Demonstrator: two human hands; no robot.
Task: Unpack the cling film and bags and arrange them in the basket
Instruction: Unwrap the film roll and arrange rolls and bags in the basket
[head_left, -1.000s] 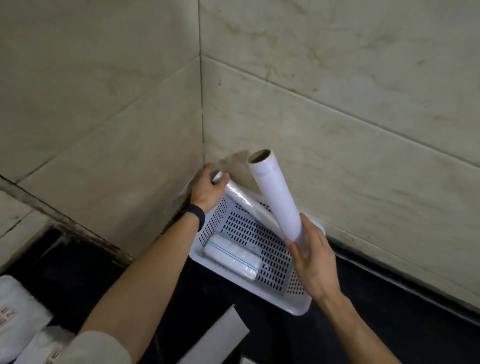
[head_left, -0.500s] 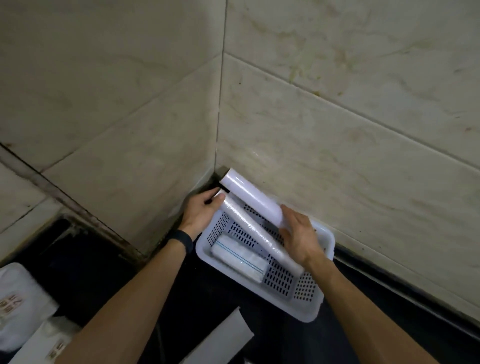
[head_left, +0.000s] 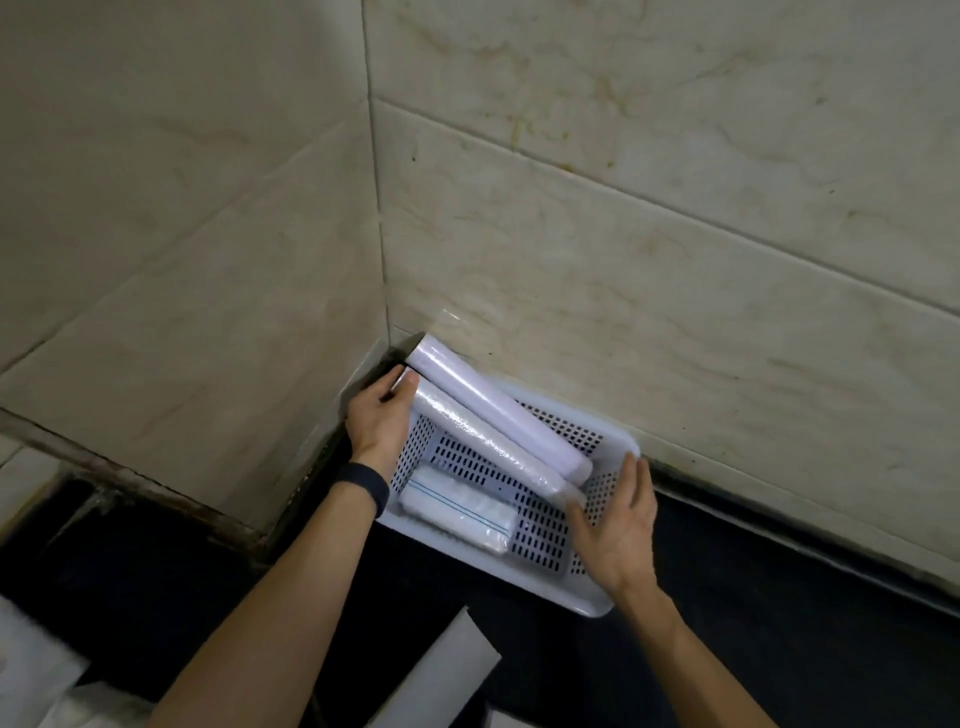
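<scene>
Right now the white perforated basket (head_left: 524, 566) sits on a dark countertop (head_left: 779, 623), pushed into the corner where two marbled tile walls (head_left: 623, 234) meet. Two rolls lie side by side inside it, both running from about 10 o'clock to 4 o'clock, their upper ends poking out over the basket's rim toward the corner. The smooth white roll (head_left: 498, 410) lies nearer the back wall; the cling film roll (head_left: 483, 441), in crinkly clear wrap, touches it on the near side. Along the basket's near wall, at roughly 7 o'clock from the rolls, rests a flat pack of bags (head_left: 457, 512) with a thin blue line across it. The left hand (head_left: 379, 421), with a dark band on the wrist, curls around the basket's far-left corner, fingertips touching the end of the cling film roll. The right hand (head_left: 618, 525) is spread wide and flat, holding nothing, resting against the basket's right-hand end by the rolls' lower ends. White cardboard packaging (head_left: 441, 675) lies at 6 o'clock.
</scene>
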